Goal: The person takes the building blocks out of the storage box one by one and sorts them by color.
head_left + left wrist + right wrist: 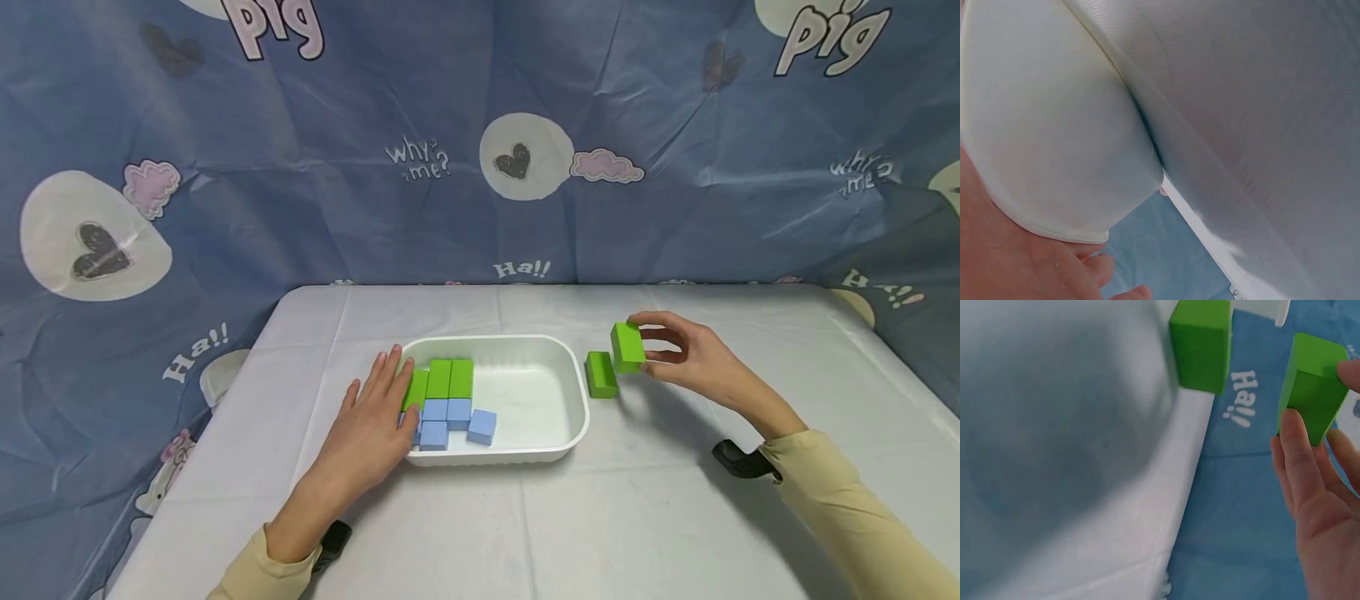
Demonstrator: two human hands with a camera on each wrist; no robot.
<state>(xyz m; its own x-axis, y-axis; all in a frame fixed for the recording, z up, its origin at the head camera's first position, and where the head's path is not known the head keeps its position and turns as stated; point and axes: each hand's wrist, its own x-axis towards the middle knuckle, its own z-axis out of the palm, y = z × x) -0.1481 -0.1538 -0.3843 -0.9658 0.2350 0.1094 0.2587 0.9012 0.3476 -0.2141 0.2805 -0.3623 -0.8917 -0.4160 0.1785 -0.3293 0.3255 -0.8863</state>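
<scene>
My right hand (693, 358) pinches a green block (627, 347) between thumb and fingers, raised above the table to the right of the white tray. Another green block (601, 375) stands on the table right beside the tray. In the right wrist view the held green block (1315, 387) shows between the thumb and fingers. My left hand (369, 433) lies over the tray's left end, fingers extended, beside a green block (416, 390). Two more green blocks (451, 379) stand in a row there, with several blue cubes (447, 410) in front of them.
The white tray (532, 455) stands mid-table, and its right part shows bare floor. One blue cube (482, 427) sits slightly turned from the others. A white cloth covers the table (600, 517). Behind it hangs a blue printed cloth (450, 225).
</scene>
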